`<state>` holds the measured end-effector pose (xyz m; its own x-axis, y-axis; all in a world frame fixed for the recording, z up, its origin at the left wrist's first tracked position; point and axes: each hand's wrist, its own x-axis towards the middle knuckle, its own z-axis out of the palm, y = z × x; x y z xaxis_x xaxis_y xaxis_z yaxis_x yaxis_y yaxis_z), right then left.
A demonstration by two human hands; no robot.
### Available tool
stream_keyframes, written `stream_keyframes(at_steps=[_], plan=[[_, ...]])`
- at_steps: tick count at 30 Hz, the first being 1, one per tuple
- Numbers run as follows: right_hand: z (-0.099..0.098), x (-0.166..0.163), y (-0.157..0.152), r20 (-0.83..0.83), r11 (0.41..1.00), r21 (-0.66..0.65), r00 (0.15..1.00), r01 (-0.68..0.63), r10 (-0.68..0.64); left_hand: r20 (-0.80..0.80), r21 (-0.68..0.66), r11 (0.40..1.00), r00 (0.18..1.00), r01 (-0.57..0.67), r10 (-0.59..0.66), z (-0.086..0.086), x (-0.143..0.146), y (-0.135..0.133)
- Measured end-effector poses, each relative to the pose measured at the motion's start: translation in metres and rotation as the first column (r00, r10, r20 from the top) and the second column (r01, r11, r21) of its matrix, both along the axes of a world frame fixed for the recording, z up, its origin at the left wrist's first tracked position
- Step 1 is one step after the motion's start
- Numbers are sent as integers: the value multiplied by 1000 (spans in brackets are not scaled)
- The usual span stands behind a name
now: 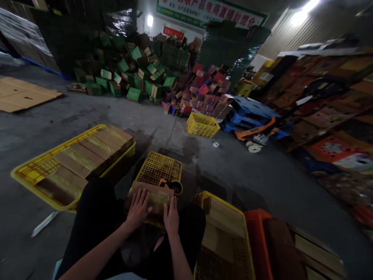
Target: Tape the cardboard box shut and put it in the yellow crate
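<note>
At lower centre, a taped box (pixel 157 199) lies across the near end of a yellow crate (pixel 159 165). The left hand (pixel 138 207) rests on its top, fingers spread, gripping nothing; the right hand (pixel 171 217) touches its right end, fingers close together (whether they squeeze, I cannot tell). The step looks like steadying or pressing the box; lifting it would call for a firm hold at both ends. Just beyond sits a tape dispenser (pixel 175 187). More boxes (pixel 79 158) lie in the left crate (pixel 42 168); the right crate (pixel 248 243) stands beside an orange bin (pixel 258 233).
</note>
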<state>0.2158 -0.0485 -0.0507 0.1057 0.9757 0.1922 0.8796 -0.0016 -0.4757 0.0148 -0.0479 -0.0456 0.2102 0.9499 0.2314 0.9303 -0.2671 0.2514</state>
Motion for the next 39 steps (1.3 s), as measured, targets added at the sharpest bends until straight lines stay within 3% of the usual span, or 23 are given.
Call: stream_keyframes(at_steps=[5,9,17,25,30,34,39], plan=[[5,12,8,-77,1000,27,997,-12,14,-5,3,985,985,170,-170,-7,36,-11],[7,13,9,-105,999,29,994,-38,41,-42,-31,987,986,161,-162,-10,47,-18],[3,13,-11,-69,999,19,997,-32,33,-34,-35,990,990,139,-140,-19,51,-18],[8,13,-30,-21,997,-60,999,-44,43,4,-32,988,988,154,-154,-3,31,-10],[15,10,-29,-34,996,-89,999,-17,14,76,15,1000,997,10,-11,-5,-14,-8],[16,10,-27,-61,993,-116,998,-18,11,198,-56,992,972,-114,123,-9,-42,-11],[14,11,-25,-121,997,-81,993,-13,3,471,-178,967,847,-184,248,-11,-43,-10]])
